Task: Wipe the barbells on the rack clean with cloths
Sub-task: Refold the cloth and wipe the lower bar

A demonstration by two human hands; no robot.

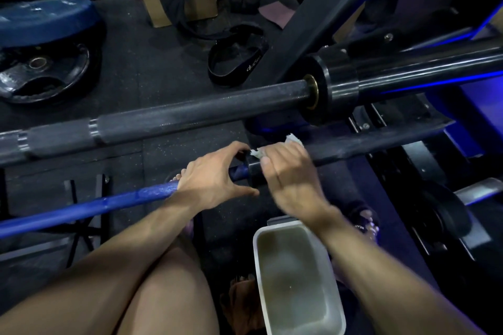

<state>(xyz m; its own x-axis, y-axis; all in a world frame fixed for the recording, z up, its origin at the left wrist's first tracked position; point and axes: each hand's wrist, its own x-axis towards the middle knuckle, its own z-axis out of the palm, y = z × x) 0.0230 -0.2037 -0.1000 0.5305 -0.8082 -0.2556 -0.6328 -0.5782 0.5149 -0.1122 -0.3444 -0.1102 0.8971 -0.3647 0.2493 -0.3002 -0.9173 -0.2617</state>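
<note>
While your left hand curls around the blue barbell, thumb below and fingers over the top, it holds the shaft just beside the dark collar. Your right hand is wrapped over that collar with a white cloth bunched under the fingers, scraps of it showing at the knuckles and at the thumb side; the hand is blurred, so exactly how the fingers lie is unclear, though they plainly grip cloth against bar. The blue barbell runs from the lower left edge up to your hands, its surface wet and flecked. Beyond it, higher in view, the black barbell lies roughly parallel, its thick sleeve reaching to the right against the dark rack upright. Just below your right forearm sits a white tub of cloudy water. A weight plate and a lifting belt lie on the floor beyond.
</note>
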